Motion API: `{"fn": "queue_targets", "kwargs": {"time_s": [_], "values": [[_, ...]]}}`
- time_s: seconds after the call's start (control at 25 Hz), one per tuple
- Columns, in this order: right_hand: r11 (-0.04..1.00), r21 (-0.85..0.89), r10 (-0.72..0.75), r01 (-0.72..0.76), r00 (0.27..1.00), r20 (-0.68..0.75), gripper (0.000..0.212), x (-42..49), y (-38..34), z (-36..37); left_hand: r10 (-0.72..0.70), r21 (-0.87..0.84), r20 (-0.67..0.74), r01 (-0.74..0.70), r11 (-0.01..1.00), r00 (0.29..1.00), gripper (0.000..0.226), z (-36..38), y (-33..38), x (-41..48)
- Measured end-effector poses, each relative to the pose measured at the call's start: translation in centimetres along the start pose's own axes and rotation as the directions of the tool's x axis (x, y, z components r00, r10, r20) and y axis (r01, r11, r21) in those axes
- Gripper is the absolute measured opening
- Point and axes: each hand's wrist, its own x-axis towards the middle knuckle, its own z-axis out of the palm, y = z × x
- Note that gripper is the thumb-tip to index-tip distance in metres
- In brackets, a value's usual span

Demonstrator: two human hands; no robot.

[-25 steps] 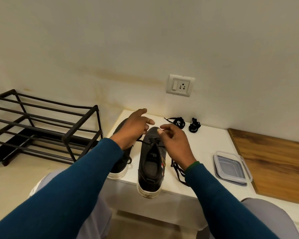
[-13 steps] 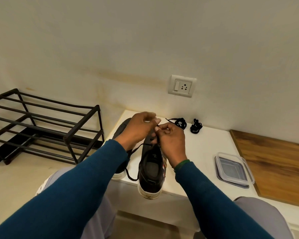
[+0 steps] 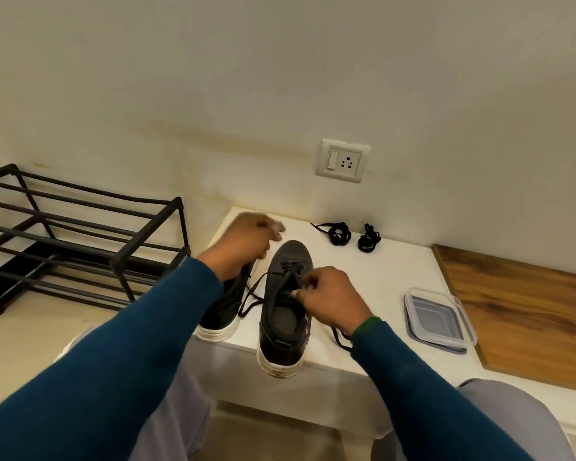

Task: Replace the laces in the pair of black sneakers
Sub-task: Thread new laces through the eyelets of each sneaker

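Observation:
Two black sneakers with white soles lie on the white bench [image 3: 396, 284], heels toward me. The right sneaker [image 3: 281, 314] has a black lace [image 3: 251, 294] partly threaded through its front eyelets. My right hand [image 3: 330, 299] pinches the lace at the tongue, and a loose end trails under my wrist. My left hand [image 3: 246, 241] is blurred, with curled fingers, above the left sneaker [image 3: 222, 307]. A slack loop of lace hangs between it and the eyelets. Two bundled black laces [image 3: 340, 232] [image 3: 369, 239] lie near the wall.
A clear plastic container with a lid [image 3: 438, 319] sits on the bench to the right, beside a wooden board [image 3: 519, 311]. A black metal shoe rack [image 3: 80, 241] stands on the floor at left. A wall socket [image 3: 343, 160] is above the bench.
My hands were together over the shoe's eyelets. They have drawn apart: the left moved up and left with the lace, the right moved back to the tongue.

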Motion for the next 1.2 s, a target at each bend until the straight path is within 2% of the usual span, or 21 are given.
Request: {"fn": "queue_targets", "kwargs": {"time_s": [0.04, 0.12, 0.2, 0.24, 0.32, 0.36, 0.44, 0.56, 0.72, 0.88, 1.04, 1.12, 1.2], "values": [[1.000, -0.008, -0.022, 0.022, 0.998, -0.050, 0.013, -0.1, 0.1, 0.7, 0.039, 0.233, 0.055, -0.051, 0.971, 0.998, 0.016, 0.5, -0.8, -0.2], [0.997, 0.061, -0.041, 0.050, 0.990, -0.136, 0.013, -0.2, 0.4, 1.5, 0.122, 0.487, 0.136, -0.174, 0.856, 0.983, 0.016, 1.4, -1.9, -0.2], [0.952, 0.306, 0.035, 0.019, 0.985, -0.168, 0.016, -0.4, 0.8, 1.6, 0.155, 0.553, 0.178, -0.229, 0.801, 0.972, 0.018, 2.1, -2.1, -0.1], [0.886, 0.463, 0.108, -0.035, 0.985, -0.133, 0.016, -0.5, 1.1, 1.5, 0.155, 0.560, 0.199, -0.242, 0.792, 0.968, 0.019, 2.3, -2.2, -0.1], [0.692, 0.699, 0.220, -0.180, 0.975, 0.033, 0.014, -0.8, 1.4, 0.9, 0.173, 0.594, 0.253, -0.294, 0.749, 0.952, 0.021, 2.8, -2.4, -0.2], [0.623, 0.746, 0.236, -0.234, 0.966, 0.106, 0.015, -0.8, 1.7, 0.6, 0.189, 0.610, 0.273, -0.322, 0.724, 0.943, 0.023, 3.1, -2.5, -0.2], [0.566, 0.775, 0.229, -0.281, 0.957, 0.180, 0.019, -0.7, 2.1, 0.3, 0.221, 0.628, 0.282, -0.354, 0.693, 0.934, 0.027, 3.5, -2.9, 0.0], [0.540, 0.787, 0.225, -0.299, 0.952, 0.207, 0.017, -0.4, 2.3, 0.3, 0.219, 0.634, 0.266, -0.342, 0.693, 0.939, 0.028, 3.7, -3.1, 0.2], [0.545, 0.783, 0.217, -0.300, 0.953, 0.214, 0.012, -0.3, 2.3, 0.1, 0.177, 0.641, 0.284, -0.324, 0.696, 0.942, 0.023, 3.6, -3.1, 0.2], [0.576, 0.767, 0.197, -0.281, 0.959, 0.204, 0.009, 0.0, 2.4, 0.2, 0.189, 0.672, 0.237, -0.302, 0.677, 0.953, 0.028, 4.3, -3.6, 0.0], [0.534, 0.797, 0.155, -0.283, 0.959, 0.237, 0.018, 0.5, 2.8, 0.2, 0.236, 0.654, 0.214, -0.319, 0.686, 0.948, 0.029, 4.3, -4.0, -0.4], [0.535, 0.797, 0.190, -0.279, 0.960, 0.208, 0.014, 0.4, 2.6, 0.4, 0.220, 0.618, 0.243, -0.326, 0.715, 0.945, 0.029, 3.9, -3.9, -0.6], [0.581, 0.773, 0.235, -0.253, 0.962, 0.138, 0.021, 0.1, 1.8, 1.1, 0.197, 0.609, 0.286, -0.336, 0.718, 0.938, 0.029, 3.6, -3.6, -0.9]]}}
